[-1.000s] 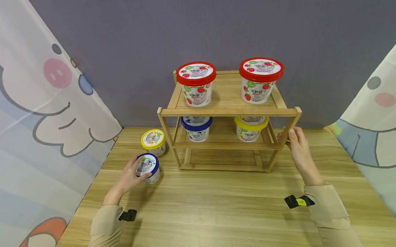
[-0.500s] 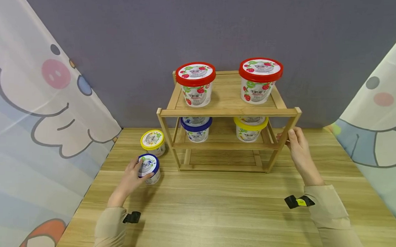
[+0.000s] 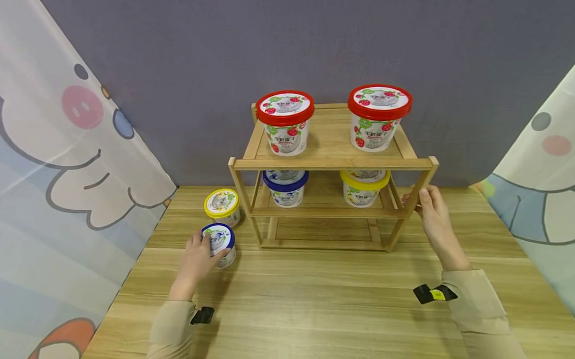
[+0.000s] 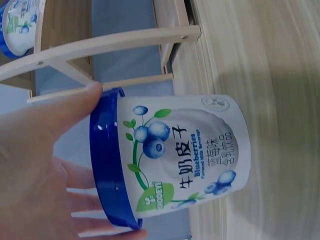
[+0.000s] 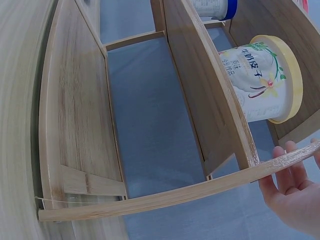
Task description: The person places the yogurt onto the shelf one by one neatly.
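Note:
My left hand (image 3: pixel 196 262) grips a tub with a blue lid (image 3: pixel 221 236) at the left of the rack, thumb and fingers spread across its lid. In the left wrist view, this tub (image 4: pixel 185 150) bears blueberry pictures, and the thumb presses the lid's edge nearest the rack. My right hand (image 3: pixel 435 221) holds the right front post of a wooden three-tier rack (image 3: pixel 334 161). Its fingers (image 5: pixel 295 172) reach behind the post in the right wrist view. A yellow-lidded tub (image 3: pixel 222 206) stands on the table just behind the blue-lidded one.
Two red-lidded strawberry tubs (image 3: pixel 286 123) (image 3: pixel 378 119) stand on the top shelf. On the middle shelf are blue-lidded tubs (image 3: pixel 287 195) at left and yellow-lidded tubs (image 3: pixel 360 196) at right. A grey wall (image 3: pixel 201 63) rises behind, with printed curtains (image 3: pixel 31 190) at both sides.
My left hand and forearm have shifted to the right, and the blue-lidded tub has moved slightly right with them. My right hand stays on the post.

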The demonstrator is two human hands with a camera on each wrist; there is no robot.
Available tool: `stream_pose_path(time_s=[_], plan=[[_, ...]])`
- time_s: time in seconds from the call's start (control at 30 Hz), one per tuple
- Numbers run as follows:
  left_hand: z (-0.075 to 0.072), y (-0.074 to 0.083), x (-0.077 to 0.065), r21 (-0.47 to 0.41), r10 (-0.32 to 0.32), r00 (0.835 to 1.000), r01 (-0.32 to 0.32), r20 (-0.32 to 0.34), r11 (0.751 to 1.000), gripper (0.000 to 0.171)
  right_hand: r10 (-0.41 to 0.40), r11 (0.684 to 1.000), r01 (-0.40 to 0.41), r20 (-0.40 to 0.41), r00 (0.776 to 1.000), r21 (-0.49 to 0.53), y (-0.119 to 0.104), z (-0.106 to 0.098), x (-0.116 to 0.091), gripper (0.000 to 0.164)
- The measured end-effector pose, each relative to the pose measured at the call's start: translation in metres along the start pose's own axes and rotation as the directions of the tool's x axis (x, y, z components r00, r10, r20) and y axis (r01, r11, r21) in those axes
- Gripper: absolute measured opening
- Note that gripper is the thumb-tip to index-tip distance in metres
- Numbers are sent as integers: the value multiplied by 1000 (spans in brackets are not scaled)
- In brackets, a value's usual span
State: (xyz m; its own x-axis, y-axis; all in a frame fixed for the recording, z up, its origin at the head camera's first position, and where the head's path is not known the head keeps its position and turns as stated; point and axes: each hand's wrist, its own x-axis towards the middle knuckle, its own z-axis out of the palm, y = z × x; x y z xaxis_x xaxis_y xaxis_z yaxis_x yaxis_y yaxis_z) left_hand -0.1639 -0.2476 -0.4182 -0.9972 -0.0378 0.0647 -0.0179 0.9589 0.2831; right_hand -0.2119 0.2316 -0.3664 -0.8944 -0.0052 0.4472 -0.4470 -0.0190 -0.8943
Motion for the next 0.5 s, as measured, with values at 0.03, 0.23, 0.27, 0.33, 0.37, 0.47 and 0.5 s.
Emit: stream_pose_path(time_s=[0.03,0.23,0.27,0.33,0.37,0.47,0.5], plan=[[0,2,0,13,-8,1000,8,-5,1000,77,0,1000,0,0,1000,3,0,0,0,16],[1,11,-1,73,-42,999,44,-35,996,77,-5,1000,5,-4,1000,19,1,0,0,16],[2,12,-1,81,-43,998,46,-40,996,77,-7,1000,8,-4,1000,18,1,0,1,16],[2,15,-2,92,-44,998,49,-49,995,78,-11,1000,12,-4,1000,22,1,0,1,17],[2,16,-2,98,-42,998,48,-56,994,78,-12,999,12,-6,1000,29,1,0,1,17],[3,19,-2,102,-43,997,50,-72,994,78,-16,999,16,-7,1000,31,1,0,1,17],[3,19,-1,101,-45,996,53,-75,993,78,-15,999,15,-8,1000,39,1,0,1,17]])
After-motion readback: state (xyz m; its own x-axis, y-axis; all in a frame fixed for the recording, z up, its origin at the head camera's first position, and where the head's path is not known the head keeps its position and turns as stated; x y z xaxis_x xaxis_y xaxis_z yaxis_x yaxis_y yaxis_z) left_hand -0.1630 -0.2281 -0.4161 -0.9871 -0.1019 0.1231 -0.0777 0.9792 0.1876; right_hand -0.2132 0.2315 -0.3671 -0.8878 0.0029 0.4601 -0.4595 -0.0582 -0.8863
